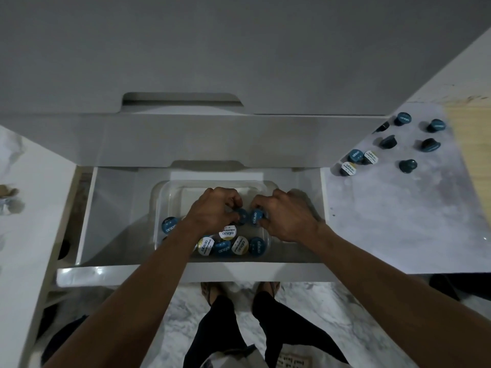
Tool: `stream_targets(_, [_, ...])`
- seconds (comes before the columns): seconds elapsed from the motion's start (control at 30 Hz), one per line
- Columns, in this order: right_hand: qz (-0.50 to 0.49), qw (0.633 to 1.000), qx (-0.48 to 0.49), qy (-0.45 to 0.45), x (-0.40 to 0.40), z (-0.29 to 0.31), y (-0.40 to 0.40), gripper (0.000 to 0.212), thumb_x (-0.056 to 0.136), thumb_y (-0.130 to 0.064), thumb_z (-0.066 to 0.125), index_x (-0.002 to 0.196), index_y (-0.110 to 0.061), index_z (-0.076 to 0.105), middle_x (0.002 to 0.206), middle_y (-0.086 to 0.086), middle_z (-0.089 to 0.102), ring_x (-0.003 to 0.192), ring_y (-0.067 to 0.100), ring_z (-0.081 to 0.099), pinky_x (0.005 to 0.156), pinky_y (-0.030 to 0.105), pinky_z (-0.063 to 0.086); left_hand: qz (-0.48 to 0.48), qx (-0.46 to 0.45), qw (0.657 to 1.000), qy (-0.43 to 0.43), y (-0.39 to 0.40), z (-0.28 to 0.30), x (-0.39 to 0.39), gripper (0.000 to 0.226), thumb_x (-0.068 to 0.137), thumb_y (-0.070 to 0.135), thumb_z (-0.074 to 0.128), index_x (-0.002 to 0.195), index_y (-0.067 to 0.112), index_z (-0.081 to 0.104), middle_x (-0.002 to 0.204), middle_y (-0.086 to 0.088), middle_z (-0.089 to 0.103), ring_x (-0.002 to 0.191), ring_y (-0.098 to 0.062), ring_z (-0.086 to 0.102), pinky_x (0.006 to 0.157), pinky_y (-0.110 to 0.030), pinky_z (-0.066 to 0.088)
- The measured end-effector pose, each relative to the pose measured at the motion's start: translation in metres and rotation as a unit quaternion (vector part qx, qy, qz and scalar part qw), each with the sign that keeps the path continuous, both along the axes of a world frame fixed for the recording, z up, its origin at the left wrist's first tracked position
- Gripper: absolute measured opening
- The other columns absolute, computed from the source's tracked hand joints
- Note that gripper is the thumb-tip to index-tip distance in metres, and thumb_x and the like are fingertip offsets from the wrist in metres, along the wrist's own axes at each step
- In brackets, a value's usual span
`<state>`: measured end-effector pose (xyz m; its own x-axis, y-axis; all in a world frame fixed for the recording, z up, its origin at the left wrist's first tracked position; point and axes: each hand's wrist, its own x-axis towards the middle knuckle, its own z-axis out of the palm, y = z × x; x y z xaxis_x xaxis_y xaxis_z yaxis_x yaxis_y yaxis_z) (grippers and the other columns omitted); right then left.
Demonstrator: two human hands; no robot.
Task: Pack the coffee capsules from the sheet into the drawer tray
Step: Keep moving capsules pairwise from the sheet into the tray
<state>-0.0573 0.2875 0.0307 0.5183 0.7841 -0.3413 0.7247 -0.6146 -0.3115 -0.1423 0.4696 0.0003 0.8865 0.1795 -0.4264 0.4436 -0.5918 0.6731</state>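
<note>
A clear plastic tray (170,187) sits inside the open white drawer (106,208). Several blue and gold-lidded coffee capsules (231,245) lie along its near side, and one more capsule (169,224) stands at its left wall. My left hand (212,211) has its fingers curled round a blue capsule (242,215) in the tray's middle. Beside it, my right hand (284,216) grips another blue capsule (256,216). On the counter to the right, several capsules (356,156) are scattered over a pale marbled sheet (398,208).
The drawer's white front panel (186,272) stands out toward me above my feet on a marble floor. A wooden board (470,144) lies past the sheet at far right. White counter (26,208) lies to the left, with a crumpled object (8,200) at its edge.
</note>
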Motion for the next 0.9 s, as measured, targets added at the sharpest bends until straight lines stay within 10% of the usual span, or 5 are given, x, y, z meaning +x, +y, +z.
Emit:
stream_targets(0.73, [-0.007,0.999,-0.001,0.052,-0.007,-0.005,-0.002,0.039,0.088,-0.035,0.059,0.127,-0.032,0.056,0.117,0.005,0.065,0.108,0.023,0.055,0.087,0.040,0.050,0.004,-0.019,1.000,0.005,0.003,0.010,-0.011,0.034,0.075,0.024,0.083,0.107,0.027,0.070,0.094,0.008,0.073,0.088,-0.004,0.069,0.079,-0.035,0.058])
stream_targets(0.9, [-0.079,0.987,0.101,0.098,0.000,0.003,-0.004,0.040,0.088,-0.024,0.065,0.127,-0.021,0.060,0.123,0.002,0.065,0.108,0.018,0.060,0.093,0.039,0.053,0.066,0.004,0.997,-0.036,0.009,0.035,-0.016,0.030,0.078,0.026,0.081,0.106,0.023,0.071,0.095,0.008,0.074,0.059,0.011,0.062,0.067,-0.019,0.051])
